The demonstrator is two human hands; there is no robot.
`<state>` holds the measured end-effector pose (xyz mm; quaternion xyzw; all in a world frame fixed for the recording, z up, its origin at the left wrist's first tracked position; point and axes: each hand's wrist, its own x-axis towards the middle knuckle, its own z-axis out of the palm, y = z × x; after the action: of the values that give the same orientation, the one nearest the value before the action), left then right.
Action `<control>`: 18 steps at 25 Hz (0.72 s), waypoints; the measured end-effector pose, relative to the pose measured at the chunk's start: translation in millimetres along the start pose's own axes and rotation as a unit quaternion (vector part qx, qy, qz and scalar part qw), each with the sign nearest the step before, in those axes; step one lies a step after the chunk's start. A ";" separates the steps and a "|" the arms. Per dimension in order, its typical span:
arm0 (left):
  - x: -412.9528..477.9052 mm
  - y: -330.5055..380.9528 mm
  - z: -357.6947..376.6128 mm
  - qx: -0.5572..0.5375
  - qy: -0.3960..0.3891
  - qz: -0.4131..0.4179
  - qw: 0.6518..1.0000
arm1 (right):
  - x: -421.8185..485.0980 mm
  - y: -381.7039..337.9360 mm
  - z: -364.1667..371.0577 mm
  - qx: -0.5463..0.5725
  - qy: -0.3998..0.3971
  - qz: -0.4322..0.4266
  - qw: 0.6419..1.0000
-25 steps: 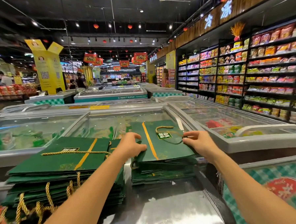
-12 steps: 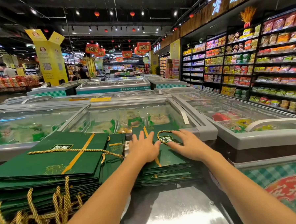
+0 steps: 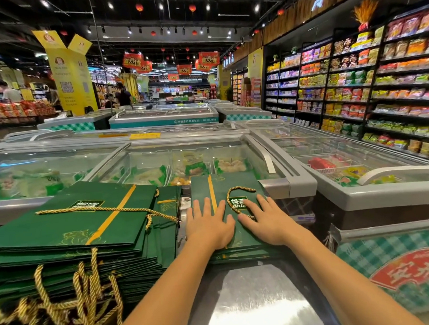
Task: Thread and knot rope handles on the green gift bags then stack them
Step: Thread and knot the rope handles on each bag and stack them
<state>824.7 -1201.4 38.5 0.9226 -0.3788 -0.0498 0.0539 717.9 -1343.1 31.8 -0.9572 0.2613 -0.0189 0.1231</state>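
Two stacks of flat green gift bags lie on the freezer top. The small right stack [image 3: 234, 183] has a gold stripe and a gold rope handle [image 3: 237, 189] looped on its top bag. My left hand [image 3: 208, 226] and my right hand [image 3: 266, 220] rest flat on that top bag, fingers spread, palms down, holding nothing. My right fingers lie over part of the rope loop. The taller left stack [image 3: 75, 226] has a gold rope [image 3: 99, 210] across its top and several rope handles [image 3: 67, 306] hanging off its near edge.
A steel surface [image 3: 253, 302] lies in front of the stacks. Glass-lidded chest freezers [image 3: 296, 180] surround the spot, one to the right with a green checked front [image 3: 400, 269]. Snack shelves [image 3: 391, 86] line the right aisle. People stand far back left.
Both hands went from gripping the top bag's edges to lying flat on it, side by side. The bag settled onto the right stack, and the camera tilted lower.
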 end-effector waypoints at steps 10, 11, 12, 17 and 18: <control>-93.0 -60.2 -109.4 -0.119 0.238 0.053 0.962 | -42.1 -86.6 -37.7 0.131 0.283 -0.150 0.938; -107.2 -80.5 -122.3 -0.119 0.253 0.042 0.959 | -50.0 -108.3 -40.7 0.182 0.239 -0.163 0.940; -120.5 -103.1 -132.9 -0.119 0.261 0.024 0.958 | -56.6 -129.0 -42.2 0.214 0.191 -0.174 0.942; -173.8 -213.3 -144.3 -0.037 0.241 -0.154 0.958 | -65.6 -204.6 -26.1 0.275 0.063 -0.137 0.949; -182.8 -225.1 -142.2 -0.004 0.227 -0.189 0.955 | -65.7 -213.3 -22.9 0.278 0.056 -0.114 0.952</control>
<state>870.2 -904.6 157.6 0.9640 -0.1749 0.1505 0.1319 764.6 -1137.4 108.2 -0.9059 0.1416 -0.1579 0.3666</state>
